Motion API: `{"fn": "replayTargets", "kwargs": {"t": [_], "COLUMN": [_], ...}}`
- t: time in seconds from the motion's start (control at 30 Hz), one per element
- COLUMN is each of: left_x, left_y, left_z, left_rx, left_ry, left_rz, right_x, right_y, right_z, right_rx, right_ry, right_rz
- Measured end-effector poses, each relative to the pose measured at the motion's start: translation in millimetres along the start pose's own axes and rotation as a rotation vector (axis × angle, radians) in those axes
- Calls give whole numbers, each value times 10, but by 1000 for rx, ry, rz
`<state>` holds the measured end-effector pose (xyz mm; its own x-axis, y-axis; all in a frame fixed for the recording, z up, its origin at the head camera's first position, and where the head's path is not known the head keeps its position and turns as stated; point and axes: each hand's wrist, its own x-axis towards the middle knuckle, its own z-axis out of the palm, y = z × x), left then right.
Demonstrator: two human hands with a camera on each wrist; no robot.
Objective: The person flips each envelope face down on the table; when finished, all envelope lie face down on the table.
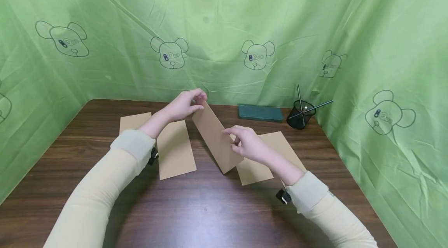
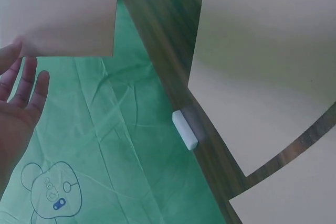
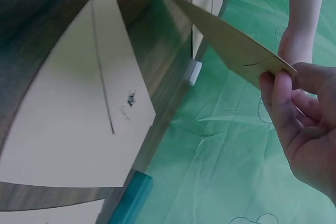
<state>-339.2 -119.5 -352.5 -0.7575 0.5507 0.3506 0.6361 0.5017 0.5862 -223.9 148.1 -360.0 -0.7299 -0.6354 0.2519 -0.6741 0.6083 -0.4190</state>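
Note:
A stiff brown card stands tilted above the table between both hands. The left hand pinches it near its upper end, and the left wrist view shows the thumb over the card's edge. At the card's right edge, the right hand pinches the board; in the right wrist view its fingers grip a corner, beside a thin dark line on that face. Another brown card lies flat to the left. On the right lies a card partly hidden by the right arm; the right wrist view shows a drawn line and small mark.
Behind the left forearm is another card. At the back stand a teal flat case and a black mesh pen cup with long thin sticks. A small white block lies at the table's edge. Green cloth hangs around the table.

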Motion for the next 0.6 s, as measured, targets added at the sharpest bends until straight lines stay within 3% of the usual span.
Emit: {"fn": "replayTargets", "kwargs": {"t": [0.17, 0.37, 0.6], "left_x": [-33, -91, -184], "left_y": [5, -89, -266], "left_z": [12, 51, 148], "left_rx": [-42, -63, -91], "left_ry": [-64, -179, -259], "left_rz": [3, -28, -59], "right_x": [-56, -109, -176], "right_y": [45, 126, 206], "right_z": [50, 96, 188], "right_rx": [-16, 86, 207], "right_ry": [38, 107, 110], "right_rz": [60, 110, 178]}}
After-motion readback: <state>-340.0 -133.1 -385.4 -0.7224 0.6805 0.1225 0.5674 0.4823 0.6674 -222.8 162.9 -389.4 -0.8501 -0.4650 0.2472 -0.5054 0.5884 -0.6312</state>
